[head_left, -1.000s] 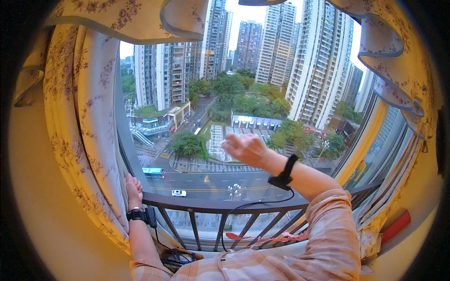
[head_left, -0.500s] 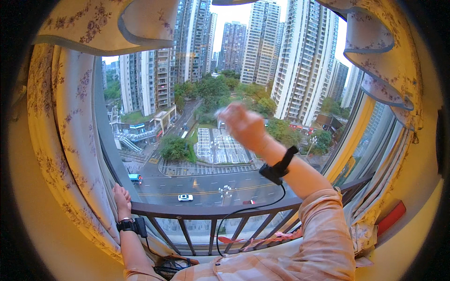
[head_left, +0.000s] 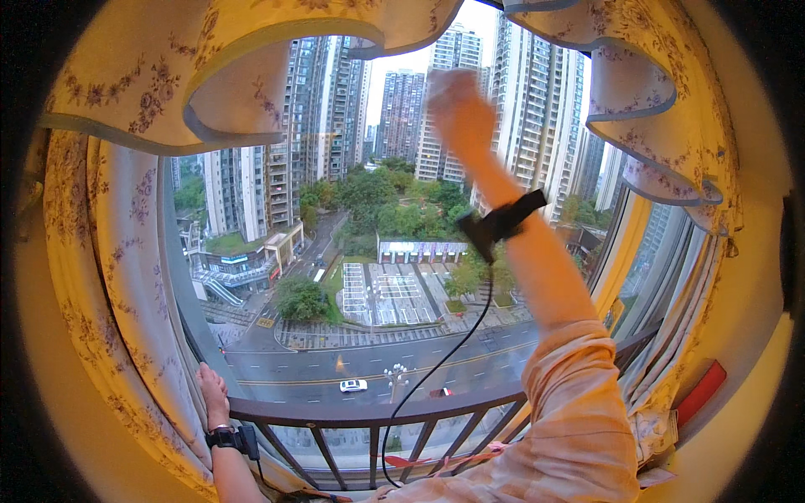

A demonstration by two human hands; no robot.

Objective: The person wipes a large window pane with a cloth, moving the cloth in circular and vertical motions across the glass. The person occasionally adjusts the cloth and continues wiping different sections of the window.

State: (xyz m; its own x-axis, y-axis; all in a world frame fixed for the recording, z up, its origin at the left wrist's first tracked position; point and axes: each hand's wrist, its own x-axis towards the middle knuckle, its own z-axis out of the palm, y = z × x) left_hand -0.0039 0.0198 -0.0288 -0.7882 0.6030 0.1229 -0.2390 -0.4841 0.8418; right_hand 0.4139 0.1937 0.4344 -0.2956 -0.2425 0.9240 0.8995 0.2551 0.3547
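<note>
My right hand (head_left: 459,102) is raised high in front of the window glass (head_left: 402,201), over the view of the tall buildings. Motion smears it, but its fingers look closed; anything in them is too blurred to make out. On that wrist is a black strap with a small black box (head_left: 495,225), and a black cable (head_left: 444,365) hangs from it. Low on the left, the curled fingers of my left hand (head_left: 213,390) grip the edge of the window frame (head_left: 186,314), just beside the railing. A black strapped device (head_left: 231,438) sits on the left wrist as well.
A dark metal railing (head_left: 373,411) crosses in front of the window. Flowered curtains hang on the left (head_left: 109,277) and right (head_left: 671,310), with a scalloped valance (head_left: 159,92) above. A red flat object (head_left: 701,392) stands at the lower right. Outside, far below, runs a road (head_left: 293,367).
My right hand has moved up the window and a little to the right. The view has tilted upward, so the railing and my left hand appear lower. My left hand keeps its place.
</note>
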